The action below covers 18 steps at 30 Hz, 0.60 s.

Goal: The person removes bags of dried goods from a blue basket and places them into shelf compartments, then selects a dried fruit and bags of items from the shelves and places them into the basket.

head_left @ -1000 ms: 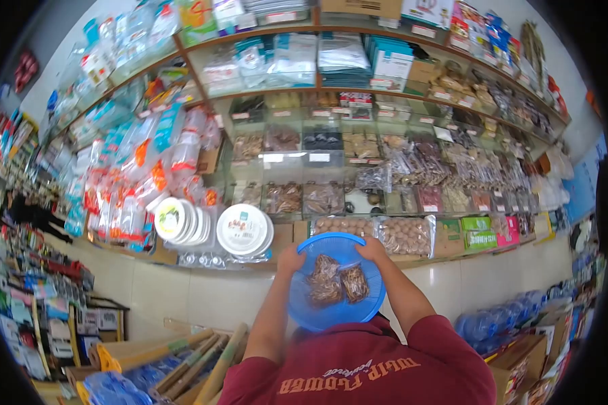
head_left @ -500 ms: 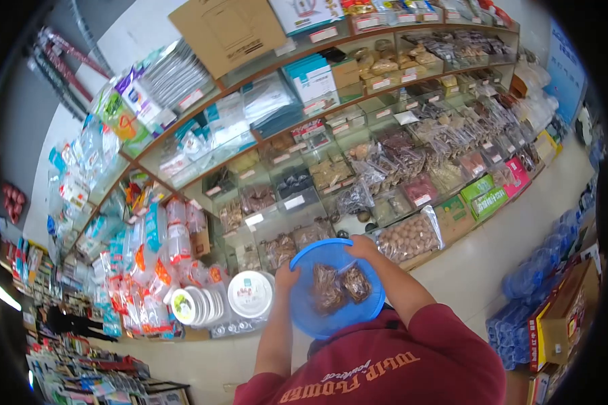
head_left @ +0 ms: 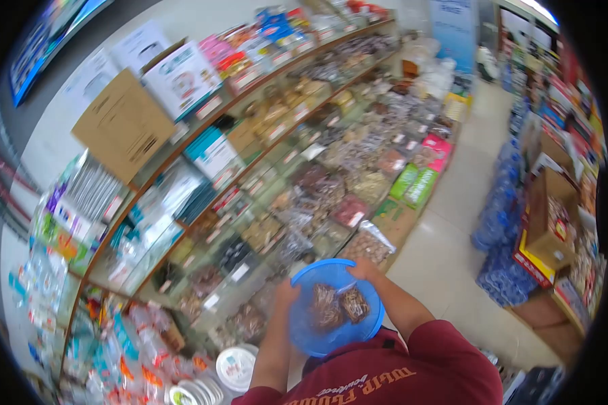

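A shop is shown by labels (head_left: 209,106) fixed along the shelving (head_left: 132,198), bagged goods (head_left: 325,182) displayed on it, bottles (head_left: 502,279) stacked opposite it.

A brown cardboard box (head_left: 123,125) leans on the top shelf (head_left: 130,201), with a white printed box (head_left: 182,79) just beside it. A screen (head_left: 51,47) juts in at the upper left. Clear plastic bottles (head_left: 142,344) crowd the lower left, near a round white lid (head_left: 236,368). Along the display's outer edge lie green packs (head_left: 415,185) and a pink box (head_left: 437,150). Across the pale floor (head_left: 439,270), blue bottles (head_left: 498,202) (some look bundled) stand near an open carton (head_left: 550,219).
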Each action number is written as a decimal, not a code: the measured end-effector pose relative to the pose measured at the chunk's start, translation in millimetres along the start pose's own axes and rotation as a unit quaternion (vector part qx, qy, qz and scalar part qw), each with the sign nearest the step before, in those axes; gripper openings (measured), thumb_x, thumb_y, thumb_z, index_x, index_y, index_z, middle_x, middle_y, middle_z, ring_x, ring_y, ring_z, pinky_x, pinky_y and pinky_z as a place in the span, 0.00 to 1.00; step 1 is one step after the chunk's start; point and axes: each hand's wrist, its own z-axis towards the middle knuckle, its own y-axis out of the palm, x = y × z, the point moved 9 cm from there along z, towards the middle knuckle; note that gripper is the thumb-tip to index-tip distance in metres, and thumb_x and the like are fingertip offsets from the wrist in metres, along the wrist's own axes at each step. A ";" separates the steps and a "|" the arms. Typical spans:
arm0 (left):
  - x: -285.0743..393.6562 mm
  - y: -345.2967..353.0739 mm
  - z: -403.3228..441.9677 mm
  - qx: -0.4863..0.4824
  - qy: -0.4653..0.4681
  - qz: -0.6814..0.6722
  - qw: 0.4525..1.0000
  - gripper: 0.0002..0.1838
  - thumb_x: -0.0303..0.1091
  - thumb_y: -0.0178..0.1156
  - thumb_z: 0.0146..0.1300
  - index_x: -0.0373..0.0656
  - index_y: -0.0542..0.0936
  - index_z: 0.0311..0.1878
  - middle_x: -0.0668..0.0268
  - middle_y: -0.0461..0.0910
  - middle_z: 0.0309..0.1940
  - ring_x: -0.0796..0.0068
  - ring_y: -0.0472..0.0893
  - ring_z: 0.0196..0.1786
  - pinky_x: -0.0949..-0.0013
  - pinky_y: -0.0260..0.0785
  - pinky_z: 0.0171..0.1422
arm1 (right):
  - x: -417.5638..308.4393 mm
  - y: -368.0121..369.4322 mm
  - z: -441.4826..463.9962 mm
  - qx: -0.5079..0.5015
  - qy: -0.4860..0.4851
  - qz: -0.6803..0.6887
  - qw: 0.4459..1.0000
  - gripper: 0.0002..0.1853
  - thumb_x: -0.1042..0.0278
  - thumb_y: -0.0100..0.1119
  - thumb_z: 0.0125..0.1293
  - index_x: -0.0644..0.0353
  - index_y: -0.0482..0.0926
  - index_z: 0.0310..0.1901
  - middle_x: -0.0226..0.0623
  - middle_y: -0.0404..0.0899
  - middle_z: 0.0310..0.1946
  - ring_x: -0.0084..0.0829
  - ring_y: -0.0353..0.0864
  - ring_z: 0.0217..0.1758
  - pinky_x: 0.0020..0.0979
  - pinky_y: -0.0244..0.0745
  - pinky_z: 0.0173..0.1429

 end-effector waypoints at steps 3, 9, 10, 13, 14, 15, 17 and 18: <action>53.1 19.1 15.4 -0.058 0.035 0.005 0.998 0.24 0.49 0.61 0.53 0.40 0.78 0.45 0.47 0.81 0.42 0.46 0.79 0.49 0.50 0.70 0.54 | 28.6 -44.1 -44.9 0.036 0.081 0.010 0.996 0.25 0.47 0.59 0.53 0.61 0.82 0.45 0.54 0.81 0.45 0.51 0.81 0.49 0.44 0.74 0.56; 136.6 58.8 18.9 -0.126 0.162 0.005 0.979 0.21 0.44 0.60 0.54 0.37 0.78 0.44 0.44 0.80 0.43 0.44 0.79 0.49 0.50 0.70 0.54 | 87.5 -84.3 -128.8 0.121 0.197 0.035 0.972 0.24 0.48 0.60 0.53 0.62 0.82 0.43 0.55 0.81 0.42 0.51 0.81 0.47 0.44 0.75 0.55; 148.0 68.8 17.9 -0.120 0.191 -0.007 0.974 0.21 0.45 0.61 0.53 0.39 0.78 0.44 0.45 0.81 0.42 0.44 0.79 0.48 0.50 0.70 0.53 | 94.8 -86.3 -140.5 0.127 0.210 0.036 0.969 0.24 0.48 0.60 0.53 0.62 0.82 0.43 0.55 0.81 0.42 0.51 0.81 0.47 0.44 0.75 0.55; 176.5 95.6 6.0 -0.118 0.249 -0.021 0.961 0.20 0.45 0.62 0.52 0.40 0.78 0.43 0.46 0.81 0.40 0.45 0.79 0.47 0.50 0.70 0.52 | 119.9 -91.5 -183.7 0.161 0.270 0.027 0.949 0.27 0.48 0.60 0.54 0.62 0.81 0.48 0.53 0.81 0.46 0.49 0.80 0.50 0.43 0.74 0.57; 187.8 101.8 2.4 -0.112 0.269 -0.025 0.956 0.20 0.45 0.62 0.51 0.41 0.79 0.43 0.47 0.81 0.40 0.45 0.79 0.46 0.50 0.70 0.51 | 127.1 -94.9 -196.2 0.173 0.288 0.022 0.942 0.27 0.48 0.60 0.54 0.62 0.81 0.47 0.53 0.81 0.45 0.49 0.80 0.51 0.43 0.74 0.57; 198.7 104.6 -4.2 -0.117 0.275 -0.027 0.954 0.20 0.45 0.62 0.51 0.41 0.79 0.43 0.47 0.81 0.40 0.45 0.79 0.46 0.50 0.70 0.51 | 134.0 -98.2 -208.9 0.184 0.305 0.016 0.934 0.27 0.47 0.60 0.54 0.63 0.81 0.47 0.52 0.81 0.45 0.49 0.80 0.51 0.43 0.74 0.57; 217.4 111.9 -19.0 -0.161 0.275 -0.052 0.946 0.19 0.45 0.62 0.51 0.42 0.79 0.43 0.48 0.81 0.39 0.46 0.80 0.46 0.51 0.70 0.51 | 144.6 -102.4 -230.6 0.198 0.321 0.016 0.926 0.26 0.48 0.60 0.54 0.63 0.81 0.46 0.52 0.81 0.45 0.49 0.80 0.51 0.43 0.74 0.57; 224.0 121.8 -19.2 -0.164 0.280 -0.052 0.944 0.19 0.45 0.62 0.51 0.42 0.79 0.43 0.48 0.81 0.39 0.46 0.80 0.46 0.51 0.70 0.51 | 149.5 -106.6 -240.1 0.210 0.330 0.019 0.920 0.26 0.48 0.60 0.54 0.63 0.81 0.45 0.53 0.81 0.45 0.49 0.80 0.50 0.43 0.74 0.57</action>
